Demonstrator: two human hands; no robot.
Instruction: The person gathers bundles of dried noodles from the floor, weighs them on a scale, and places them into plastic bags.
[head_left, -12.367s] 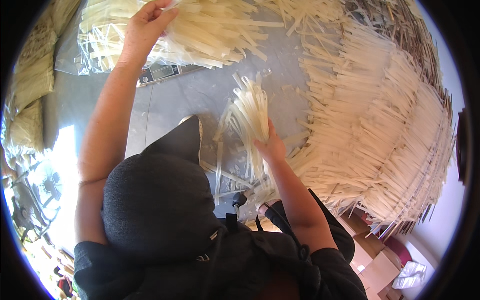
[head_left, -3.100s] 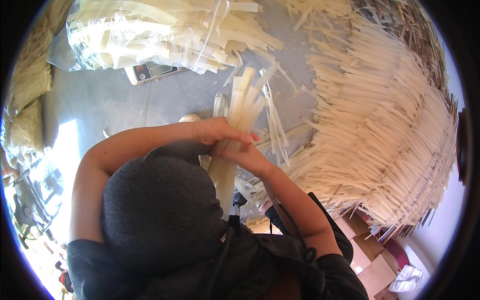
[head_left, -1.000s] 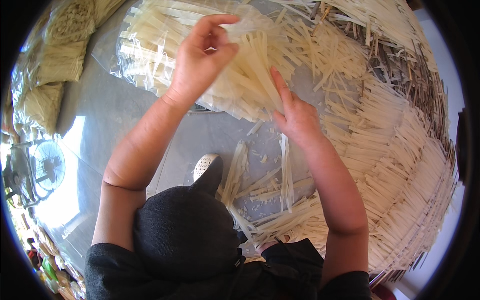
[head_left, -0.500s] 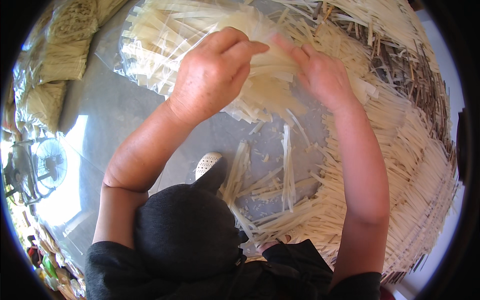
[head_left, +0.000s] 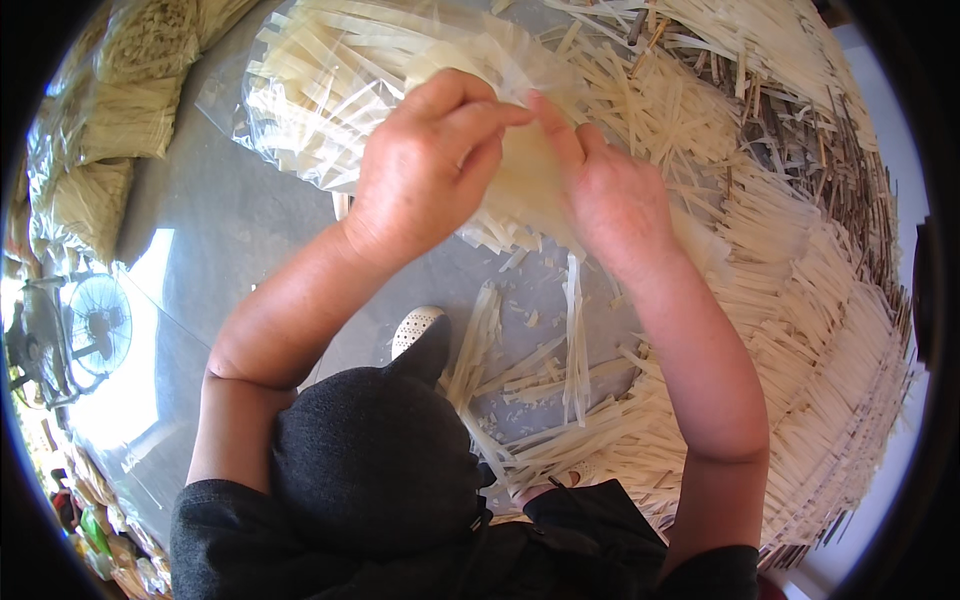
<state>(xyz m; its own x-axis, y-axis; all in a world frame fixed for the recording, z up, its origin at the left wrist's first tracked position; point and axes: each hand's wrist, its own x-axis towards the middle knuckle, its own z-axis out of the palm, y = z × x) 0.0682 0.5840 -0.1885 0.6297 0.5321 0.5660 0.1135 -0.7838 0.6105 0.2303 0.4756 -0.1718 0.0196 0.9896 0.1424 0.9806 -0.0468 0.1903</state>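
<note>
Both of my hands are raised in the upper middle, their fingertips almost meeting over a bunch of pale, translucent flat strips point(head_left: 535, 185). My left hand point(head_left: 425, 165) is closed in a pinch, thumb and forefinger pointing right. My right hand point(head_left: 615, 200) has its forefinger stretched toward the left fingertips, the other fingers curled over the strips. The exact grip is partly hidden behind the hands. Below and beyond my left hand lies a clear plastic bag point(head_left: 245, 120) with many cream strips point(head_left: 310, 95) in it.
A large heap of loose strips point(head_left: 800, 290) spreads along the right, with thin brown sticks point(head_left: 800, 150) behind it. Stray strips point(head_left: 575, 340) lie on the grey floor point(head_left: 300, 225). Filled clear bags point(head_left: 125, 115) and a fan point(head_left: 100, 322) stand left. A black cap point(head_left: 370, 460) fills the lower middle.
My right hand has moved left and slightly down, drawing close to my left fingertips. The left hand has shifted a little downward. The bunch of strips now spreads under both hands.
</note>
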